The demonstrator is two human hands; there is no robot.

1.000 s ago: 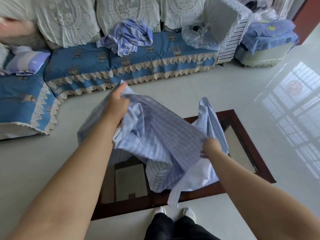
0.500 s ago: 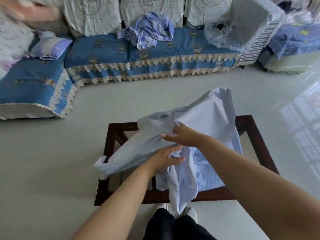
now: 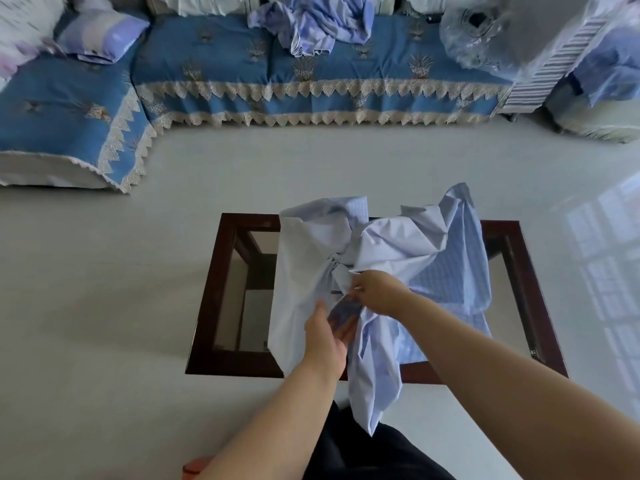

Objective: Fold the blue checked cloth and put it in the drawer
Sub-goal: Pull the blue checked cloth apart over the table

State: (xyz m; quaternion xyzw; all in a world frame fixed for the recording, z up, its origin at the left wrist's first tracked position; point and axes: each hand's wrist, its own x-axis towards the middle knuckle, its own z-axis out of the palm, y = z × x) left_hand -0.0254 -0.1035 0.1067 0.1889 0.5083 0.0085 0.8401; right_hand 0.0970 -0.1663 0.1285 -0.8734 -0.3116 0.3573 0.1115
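The blue checked cloth (image 3: 446, 268) lies crumpled in a heap over the glass-topped wooden table (image 3: 211, 292), its pale underside facing up on the left and one end hanging off the near edge. My left hand (image 3: 329, 337) grips a gathered bunch of the cloth near the middle. Just above it, my right hand (image 3: 379, 292) pinches the same bunched part. No drawer is in view.
A blue sofa with lace trim (image 3: 311, 81) runs along the far wall, with a second crumpled blue cloth (image 3: 311, 26) and a pillow (image 3: 104, 36) on it. A plastic-wrapped fan (image 3: 485, 32) stands at the right. Pale floor surrounds the table.
The cloth went from being held spread between my two hands to lying bunched on the table. Both hands came together at its middle, and the view shifted down over the table.
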